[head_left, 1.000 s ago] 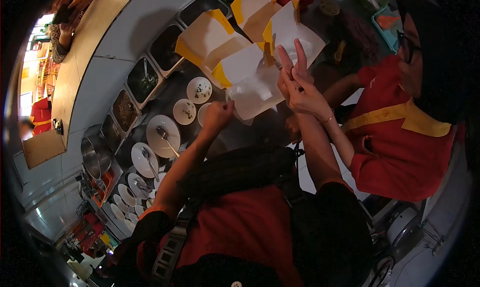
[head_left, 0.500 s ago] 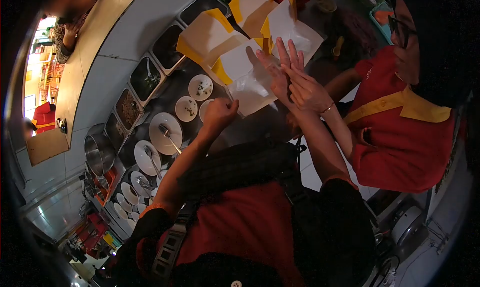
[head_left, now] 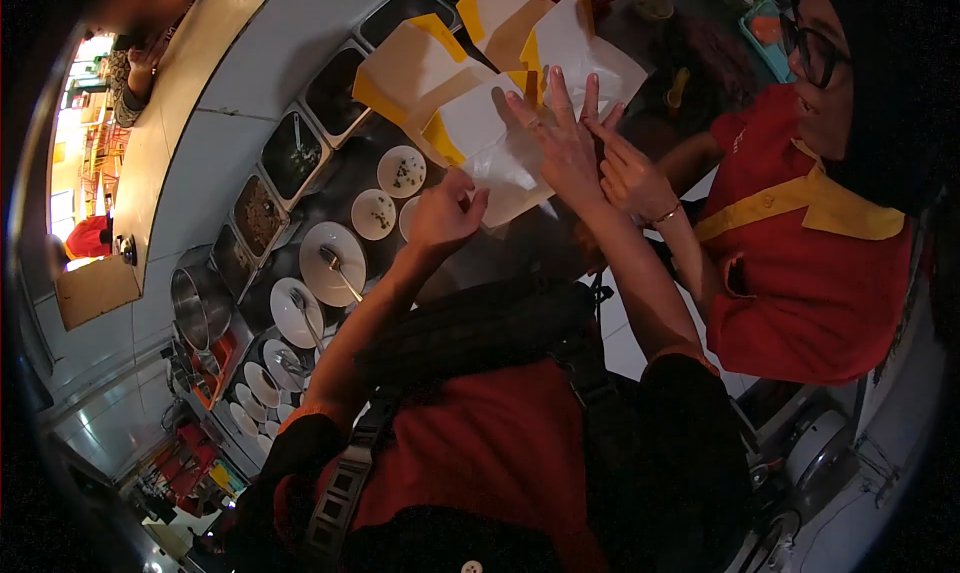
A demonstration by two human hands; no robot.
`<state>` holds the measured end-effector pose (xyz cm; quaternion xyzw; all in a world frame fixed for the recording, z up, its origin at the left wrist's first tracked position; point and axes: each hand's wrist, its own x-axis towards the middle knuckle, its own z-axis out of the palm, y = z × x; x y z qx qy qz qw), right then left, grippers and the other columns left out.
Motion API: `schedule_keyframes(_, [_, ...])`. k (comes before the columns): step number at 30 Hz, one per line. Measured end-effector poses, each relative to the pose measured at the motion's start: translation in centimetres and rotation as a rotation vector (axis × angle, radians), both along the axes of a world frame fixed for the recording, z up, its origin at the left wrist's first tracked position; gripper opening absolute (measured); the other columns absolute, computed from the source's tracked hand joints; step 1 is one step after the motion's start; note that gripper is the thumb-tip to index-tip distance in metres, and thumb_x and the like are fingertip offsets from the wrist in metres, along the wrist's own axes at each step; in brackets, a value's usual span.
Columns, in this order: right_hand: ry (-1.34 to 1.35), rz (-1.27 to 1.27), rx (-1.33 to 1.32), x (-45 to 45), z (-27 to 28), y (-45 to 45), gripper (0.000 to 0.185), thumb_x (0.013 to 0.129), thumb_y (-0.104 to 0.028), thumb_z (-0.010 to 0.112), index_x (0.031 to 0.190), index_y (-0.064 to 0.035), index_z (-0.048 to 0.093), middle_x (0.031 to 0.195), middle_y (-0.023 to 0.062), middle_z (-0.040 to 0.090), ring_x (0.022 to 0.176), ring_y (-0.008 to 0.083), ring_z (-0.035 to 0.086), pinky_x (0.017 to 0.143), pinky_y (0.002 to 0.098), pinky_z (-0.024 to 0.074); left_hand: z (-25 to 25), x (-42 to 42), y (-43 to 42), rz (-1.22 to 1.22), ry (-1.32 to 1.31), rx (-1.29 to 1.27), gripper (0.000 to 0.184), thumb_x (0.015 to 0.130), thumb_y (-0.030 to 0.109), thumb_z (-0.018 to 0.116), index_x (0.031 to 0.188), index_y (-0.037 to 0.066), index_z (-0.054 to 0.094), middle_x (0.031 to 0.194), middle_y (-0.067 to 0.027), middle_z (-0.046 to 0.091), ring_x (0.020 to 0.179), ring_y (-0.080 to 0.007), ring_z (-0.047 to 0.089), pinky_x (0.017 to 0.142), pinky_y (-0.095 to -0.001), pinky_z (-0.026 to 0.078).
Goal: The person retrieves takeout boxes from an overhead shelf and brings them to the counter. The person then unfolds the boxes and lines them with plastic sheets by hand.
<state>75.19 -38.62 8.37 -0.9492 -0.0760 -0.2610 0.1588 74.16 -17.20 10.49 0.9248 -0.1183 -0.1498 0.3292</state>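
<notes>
My left hand (head_left: 445, 213) is beside the near-left edge of a paper-lined box (head_left: 500, 178), its fingers loosely curled and the thumb apart, with nothing visible in it. Over the box's right side, my right hand (head_left: 568, 153) is open with fingers spread. A co-worker's hand (head_left: 635, 183) meets its outer fingers. Behind are more yellow-and-white boxes: one at the left (head_left: 405, 68), one at the back (head_left: 500, 18) and a lined one at the right (head_left: 590, 58). Left of my left hand sit small white bowls (head_left: 402, 172) (head_left: 374, 214) with green bits inside.
Metal food trays (head_left: 262, 216) line the counter's left side. Nearer are a large white bowl (head_left: 333, 263) with a spoon, a plate (head_left: 296, 313) with cutlery and several other dishes. A co-worker in red (head_left: 800, 273) stands close at the right. A teal tray (head_left: 765, 38) lies at the upper right.
My left hand has loosened from a fist and shifted slightly right. My right hand has spread its fingers. The co-worker's hand has slid from across my right hand to its outer fingers.
</notes>
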Motion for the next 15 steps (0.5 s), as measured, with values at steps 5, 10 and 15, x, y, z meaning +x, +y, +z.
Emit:
schedule_keyframes(5, [0.035, 0.163, 0.212, -0.1, 1.2, -0.2, 0.07, 0.086, -0.002, 0.054, 0.143, -0.0427, 0.042, 0.158, 0.0157, 0.02, 0.142, 0.0505, 0.013, 0.11, 0.0693, 0.0098, 4.4, 1.3, -3.1, -0.308, -0.24, -0.091, 0.055, 0.083, 0.023, 0.065, 0.134, 0.016, 0.045, 0.09, -0.0121, 0.061, 0.072, -0.0347, 0.063, 0.061, -0.041, 0.051])
schedule_keyframes(10, [0.177, -0.016, -0.016, -0.5, 1.6, 0.5, 0.068, 0.09, -0.009, 0.053, 0.143, -0.0474, 0.038, 0.161, 0.0073, 0.009, 0.144, 0.0481, 0.008, 0.095, 0.0837, 0.0095, 4.4, 1.8, -4.6, -0.456, -0.389, 0.041, 0.064, 0.084, 0.023, 0.061, 0.143, 0.019, 0.037, 0.09, -0.0135, 0.061, 0.074, -0.0354, 0.063, 0.062, -0.0442, 0.052])
schedule_keyframes(15, [0.198, -0.013, -0.075, -1.3, 1.6, 0.5, 0.069, 0.089, -0.008, 0.054, 0.143, -0.0469, 0.038, 0.161, 0.0083, 0.011, 0.144, 0.0472, 0.009, 0.097, 0.0813, 0.0123, 5.1, 0.7, -4.2, -0.388, -0.327, 0.065, 0.063, 0.084, 0.022, 0.06, 0.143, 0.017, 0.037, 0.091, -0.0152, 0.062, 0.074, -0.0355, 0.064, 0.063, -0.0432, 0.053])
